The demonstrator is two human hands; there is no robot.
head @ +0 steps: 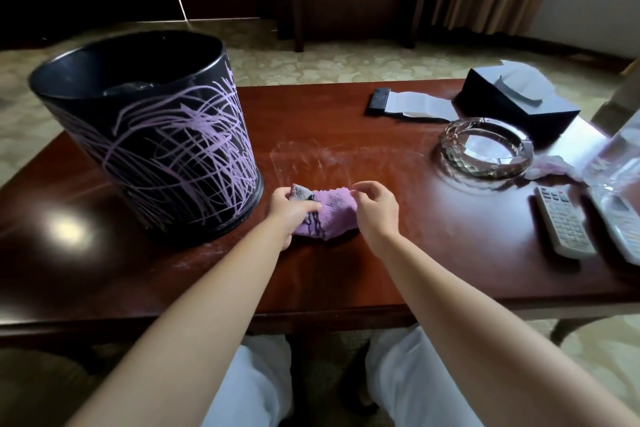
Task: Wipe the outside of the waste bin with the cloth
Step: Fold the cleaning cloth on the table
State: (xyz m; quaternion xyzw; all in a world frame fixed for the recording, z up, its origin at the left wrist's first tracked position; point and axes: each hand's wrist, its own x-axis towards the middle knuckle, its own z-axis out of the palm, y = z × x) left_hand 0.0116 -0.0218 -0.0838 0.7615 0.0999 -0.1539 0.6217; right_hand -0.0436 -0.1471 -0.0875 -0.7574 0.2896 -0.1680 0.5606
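A black waste bin [152, 135] covered in purple scribble marks stands upright on the left of the wooden table [346, 270]. Just right of its base lies a purple cloth [334, 210] with dark smudges, bunched on the table. My left hand [291, 215] grips the cloth's left end, fingers curled round it. My right hand [375, 210] is at the cloth's right edge with thumb and fingers bent above it; whether it pinches the cloth is unclear.
A glass ashtray [485, 149] sits at the right, with a dark tissue box [516, 100] behind it. A remote control [562, 222] and a clear plastic bag [620, 163] lie at the far right. A dark wallet-like item with papers [405, 104] is behind centre.
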